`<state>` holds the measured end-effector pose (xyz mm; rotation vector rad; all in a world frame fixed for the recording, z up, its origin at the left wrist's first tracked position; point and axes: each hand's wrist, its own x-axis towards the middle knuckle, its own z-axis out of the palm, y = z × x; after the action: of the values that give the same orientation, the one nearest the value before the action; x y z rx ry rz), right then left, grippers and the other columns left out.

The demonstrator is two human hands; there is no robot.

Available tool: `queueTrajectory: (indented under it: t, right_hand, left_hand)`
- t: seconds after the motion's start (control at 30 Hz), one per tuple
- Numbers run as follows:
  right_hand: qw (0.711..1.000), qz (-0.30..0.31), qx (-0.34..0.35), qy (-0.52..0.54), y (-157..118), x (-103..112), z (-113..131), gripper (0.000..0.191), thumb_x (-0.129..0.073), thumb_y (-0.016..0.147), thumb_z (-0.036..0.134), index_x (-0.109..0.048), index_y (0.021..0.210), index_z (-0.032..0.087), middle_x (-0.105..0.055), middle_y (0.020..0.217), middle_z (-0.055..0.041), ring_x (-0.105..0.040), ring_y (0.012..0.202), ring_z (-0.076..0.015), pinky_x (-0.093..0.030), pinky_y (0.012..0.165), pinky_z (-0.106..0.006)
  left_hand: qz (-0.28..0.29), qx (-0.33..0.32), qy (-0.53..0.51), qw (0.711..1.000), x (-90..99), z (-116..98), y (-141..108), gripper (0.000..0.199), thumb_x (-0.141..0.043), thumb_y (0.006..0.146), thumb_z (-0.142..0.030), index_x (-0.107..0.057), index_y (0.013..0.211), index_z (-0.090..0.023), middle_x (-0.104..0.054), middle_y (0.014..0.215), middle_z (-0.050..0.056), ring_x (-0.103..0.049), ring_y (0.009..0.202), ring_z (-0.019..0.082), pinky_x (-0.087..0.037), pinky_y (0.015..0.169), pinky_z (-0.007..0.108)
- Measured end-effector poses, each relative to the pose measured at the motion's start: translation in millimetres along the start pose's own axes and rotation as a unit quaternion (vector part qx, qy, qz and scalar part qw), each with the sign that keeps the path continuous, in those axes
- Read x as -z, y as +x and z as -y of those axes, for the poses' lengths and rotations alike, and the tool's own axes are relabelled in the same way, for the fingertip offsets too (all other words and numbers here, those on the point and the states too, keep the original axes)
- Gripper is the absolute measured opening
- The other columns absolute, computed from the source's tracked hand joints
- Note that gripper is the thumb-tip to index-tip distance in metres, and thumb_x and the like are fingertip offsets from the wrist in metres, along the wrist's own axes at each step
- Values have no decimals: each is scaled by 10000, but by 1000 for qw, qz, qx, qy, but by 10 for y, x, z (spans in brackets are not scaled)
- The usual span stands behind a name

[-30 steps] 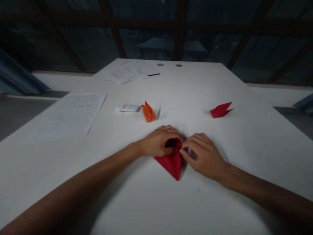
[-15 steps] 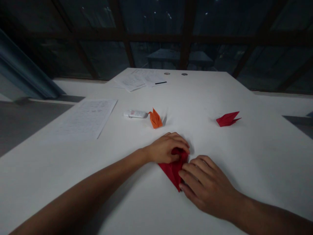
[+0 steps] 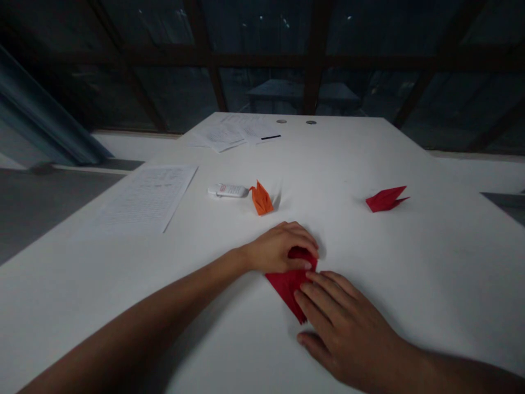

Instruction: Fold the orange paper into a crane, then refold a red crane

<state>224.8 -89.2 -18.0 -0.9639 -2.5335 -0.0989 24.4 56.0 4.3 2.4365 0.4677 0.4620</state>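
red folded paper lies on the worktop beneath both hands. right hand, pinching its edge a second ago, now rests flat-fingered there, thumb spread clear: presumably crease-pressing. left hand curls over it; whether pinching, cannot tell.

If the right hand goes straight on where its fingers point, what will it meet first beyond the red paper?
Going past the red paper, the right hand would probably meet the left hand, though exact height is unclear.
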Motion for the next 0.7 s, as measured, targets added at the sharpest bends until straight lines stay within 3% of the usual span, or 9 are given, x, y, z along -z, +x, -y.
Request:
queueTrajectory:
  t: [0.3, 0.5, 0.57, 0.7]
  right_hand:
    - [999, -20, -16, -22, -43, -20, -18, 496, -650, 908, 516, -684, 1264, 173, -744, 1155, -132, -652, 1148, -364, -472, 1100, -541]
    - [998, -12, -42, -46, 29, 39, -109, 209, -654, 905, 357, -719, 980, 173, -725, 927, -106, -681, 981, -319, -495, 1080, -527]
    - [997, -9, -49, -51, 51, 53, -138, 151, -636, 911, 316, -699, 895, 180, -712, 884, -100, -681, 941, -303, -512, 1055, -519]
    - [997, -4, -53, -60, 73, 66, -179, 126, -604, 925, 262, -671, 850, 186, -701, 869, -95, -675, 895, -275, -522, 1032, -508]
  left_hand:
    - [-11, -3, 8, 1000, -31, 17, -15, 224, -636, 935, -199, -744, 1120, -265, -730, 1236, 48, -619, 1183, 232, -419, 1088, 408]
    - [24, -37, -99, 994, 109, 61, -18, 478, -520, 758, 77, -772, 1006, -244, -703, 1324, 44, -589, 1287, 226, -435, 1140, 427]
    - [45, -36, -98, 993, 139, 54, -14, 484, -530, 729, 93, -778, 963, -250, -694, 1344, 28, -583, 1301, 231, -419, 1162, 443]
    - [43, -28, -86, 995, 143, 22, -17, 369, -607, 807, 18, -780, 985, -256, -686, 1352, 45, -585, 1300, 230, -418, 1167, 441]
